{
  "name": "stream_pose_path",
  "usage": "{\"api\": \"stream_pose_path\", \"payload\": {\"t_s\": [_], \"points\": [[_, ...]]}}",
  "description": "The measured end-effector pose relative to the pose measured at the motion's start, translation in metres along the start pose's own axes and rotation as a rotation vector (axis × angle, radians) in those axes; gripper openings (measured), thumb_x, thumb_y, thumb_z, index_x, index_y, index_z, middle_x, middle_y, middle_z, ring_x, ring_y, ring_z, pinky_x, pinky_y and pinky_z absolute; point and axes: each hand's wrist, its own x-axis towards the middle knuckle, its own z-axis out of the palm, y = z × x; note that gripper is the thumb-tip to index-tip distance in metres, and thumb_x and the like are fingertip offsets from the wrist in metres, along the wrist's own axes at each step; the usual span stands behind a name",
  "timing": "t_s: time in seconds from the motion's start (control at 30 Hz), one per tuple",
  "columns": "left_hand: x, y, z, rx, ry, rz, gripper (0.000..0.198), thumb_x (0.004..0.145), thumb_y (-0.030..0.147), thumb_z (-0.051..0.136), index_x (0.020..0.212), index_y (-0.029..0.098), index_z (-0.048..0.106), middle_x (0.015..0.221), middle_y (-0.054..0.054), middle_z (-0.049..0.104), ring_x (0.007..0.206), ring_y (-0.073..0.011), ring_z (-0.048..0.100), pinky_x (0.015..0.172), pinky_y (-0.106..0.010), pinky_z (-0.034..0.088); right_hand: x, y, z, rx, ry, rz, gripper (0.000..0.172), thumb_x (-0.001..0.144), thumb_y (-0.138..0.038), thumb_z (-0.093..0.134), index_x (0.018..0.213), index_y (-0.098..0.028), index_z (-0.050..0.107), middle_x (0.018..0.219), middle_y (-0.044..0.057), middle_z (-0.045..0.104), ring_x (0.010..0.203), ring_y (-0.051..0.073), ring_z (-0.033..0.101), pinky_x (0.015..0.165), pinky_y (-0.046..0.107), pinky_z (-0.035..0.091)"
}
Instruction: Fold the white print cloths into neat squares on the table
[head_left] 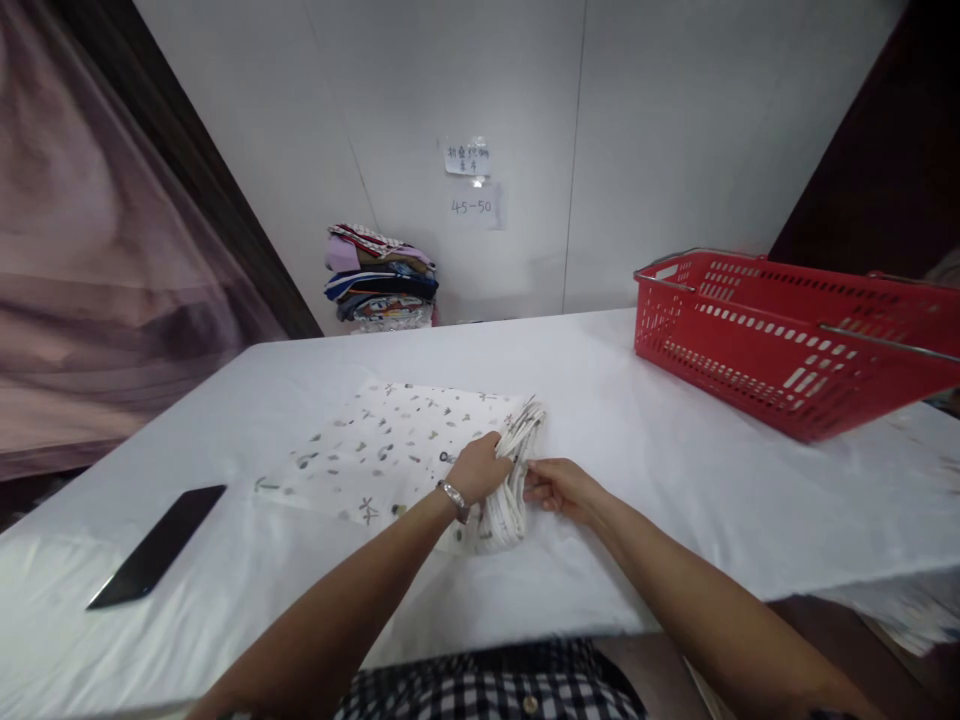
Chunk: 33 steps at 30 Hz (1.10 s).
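A white cloth (pixel 390 440) printed with small grey-green motifs lies on the table in front of me. Its left part is spread flat, while its right end is gathered into many thin layers standing up in pleats. My left hand (pixel 480 468), with a bracelet at the wrist, is closed over these layers from the left. On the other side, my right hand (pixel 559 488) has its thumb and fingers bent together at the layers' right edge. Part of its fingertips is hidden by the cloth.
A red plastic basket (pixel 720 345) with metal handles stands at the right back of the white-covered table (pixel 300 600). On the left lies a flat black phone-like slab (pixel 159 545). Folded textiles (pixel 382 280) are stacked against the wall, below paper labels (pixel 474 205).
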Motion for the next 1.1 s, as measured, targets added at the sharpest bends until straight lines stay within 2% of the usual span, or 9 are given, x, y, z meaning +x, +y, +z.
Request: {"api": "stream_pose_path", "payload": {"t_s": [0.07,0.2,0.3,0.4,0.5,0.63,0.8,0.97,1.1], "points": [[0.000,-0.001,0.001,-0.006,0.007,0.006,0.005,0.071,0.020,0.046,0.076,0.020,0.048,0.072,-0.002,0.059,0.071,-0.0182,0.057,0.059,-0.026,0.036,0.005,0.000,0.003,0.017,0.002,0.053,0.021,0.082,-0.032,0.053,0.082,-0.011,0.058,0.064,0.003,0.060,0.047,0.008,0.058,0.031,0.012,0.030],[0.001,-0.001,0.002,0.002,0.014,0.006,0.006,0.072,0.023,0.047,0.077,0.019,0.049,0.074,-0.003,0.060,0.072,-0.0189,0.057,0.060,-0.027,0.037,0.016,-0.003,0.012,0.003,0.017,0.115,0.029,0.082,-0.035,0.052,0.063,-0.014,0.048,0.046,-0.004,0.046,0.031,0.003,0.038,0.027,0.012,0.013],[0.003,-0.004,0.003,-0.007,0.020,0.011,0.008,0.072,0.023,0.047,0.078,0.019,0.050,0.074,-0.004,0.060,0.073,-0.0195,0.057,0.060,-0.027,0.037,0.021,-0.004,0.018,-0.007,0.004,0.108,0.029,0.080,-0.035,0.054,0.061,-0.015,0.043,0.043,-0.007,0.039,0.030,0.002,0.030,0.029,0.012,0.009],[0.004,-0.007,0.004,-0.051,0.024,0.013,0.008,0.071,0.023,0.047,0.077,0.019,0.050,0.072,-0.003,0.059,0.071,-0.0186,0.056,0.058,-0.026,0.036,0.021,-0.001,0.019,-0.007,0.028,0.030,0.020,0.074,-0.031,0.060,0.070,-0.017,0.046,0.045,-0.009,0.039,0.032,0.002,0.031,0.031,0.012,0.008],[0.005,-0.007,0.004,-0.083,0.033,0.012,0.006,0.070,0.022,0.047,0.075,0.019,0.049,0.069,-0.002,0.058,0.068,-0.0176,0.055,0.056,-0.025,0.034,0.017,0.002,0.015,-0.029,0.072,-0.061,0.021,0.067,-0.028,0.065,0.076,-0.018,0.049,0.047,-0.009,0.044,0.034,0.002,0.032,0.032,0.013,0.008],[0.005,-0.004,0.005,-0.083,0.009,0.005,0.006,0.069,0.022,0.049,0.074,0.019,0.050,0.069,-0.001,0.058,0.068,-0.0175,0.056,0.056,-0.025,0.034,0.011,0.002,0.009,-0.067,0.085,-0.180,0.025,0.062,-0.029,0.069,0.068,-0.015,0.050,0.050,-0.005,0.050,0.039,0.003,0.040,0.033,0.014,0.022],[0.007,-0.004,0.010,-0.107,0.016,0.026,0.007,0.069,0.021,0.048,0.075,0.019,0.050,0.069,-0.001,0.058,0.067,-0.0169,0.055,0.055,-0.025,0.034,0.015,-0.003,0.012,0.050,0.063,-0.113,0.022,0.065,-0.028,0.065,0.078,-0.016,0.053,0.060,0.000,0.059,0.046,0.008,0.052,0.037,0.016,0.032],[0.006,-0.004,0.011,-0.129,0.028,0.025,0.009,0.069,0.022,0.049,0.076,0.019,0.053,0.070,-0.001,0.060,0.068,-0.0162,0.056,0.057,-0.024,0.036,0.029,-0.005,0.013,0.079,0.165,-0.192,0.015,0.062,-0.021,0.060,0.074,-0.015,0.052,0.053,-0.003,0.055,0.041,0.007,0.046,0.034,0.016,0.028],[0.005,-0.004,0.011,-0.242,-0.062,0.035,0.025,0.076,0.041,0.049,0.081,0.019,0.058,0.073,-0.001,0.063,0.062,-0.0149,0.057,0.056,-0.024,0.039,0.033,-0.003,0.003,0.020,0.272,-0.295,0.012,0.058,-0.013,0.055,0.069,-0.015,0.051,0.047,-0.004,0.053,0.036,0.005,0.042,0.031,0.015,0.026]]}}
